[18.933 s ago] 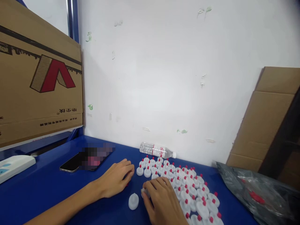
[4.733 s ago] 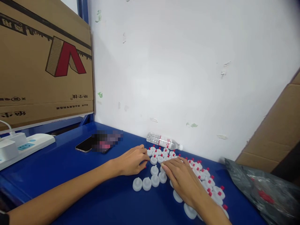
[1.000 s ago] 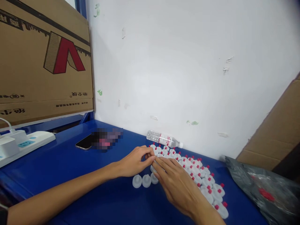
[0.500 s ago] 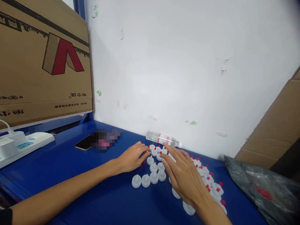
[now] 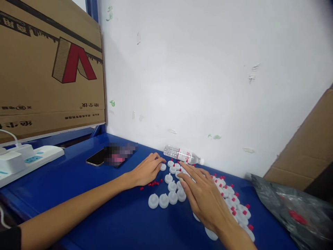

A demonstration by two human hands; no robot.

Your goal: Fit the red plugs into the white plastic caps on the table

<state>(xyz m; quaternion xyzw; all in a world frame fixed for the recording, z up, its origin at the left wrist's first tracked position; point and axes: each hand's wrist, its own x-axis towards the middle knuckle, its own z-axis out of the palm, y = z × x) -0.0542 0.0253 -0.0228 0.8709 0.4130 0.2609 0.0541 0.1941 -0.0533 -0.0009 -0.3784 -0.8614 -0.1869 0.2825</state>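
Observation:
My left hand [image 5: 148, 171] is closed, its bent fingertips at the top of a white spout lid [image 5: 163, 167], whose tip they hide. Small loose red caps [image 5: 154, 183] lie on the blue table just below that hand. My right hand [image 5: 201, 187] reaches over the group with fingers stretched and thumb apart; nothing shows in its grasp. Bare white spout lids [image 5: 163, 201] stand in front, between the hands. Other lids with red caps on their spouts [image 5: 230, 189] cluster to the right, partly covered by my right hand and forearm.
A clear plastic bottle [image 5: 183, 155] lies along the white wall. A phone [image 5: 95, 158] and a blurred-out item are at the left, near a white power strip [image 5: 49, 152]. A grey plastic bag [image 5: 283, 205] with red pieces lies at the right. Cardboard [image 5: 307, 139] leans behind it.
My left hand has shifted slightly up and left, and a white lid now shows under its fingertips. More loose red caps are uncovered below it. My right hand stays nearly in place.

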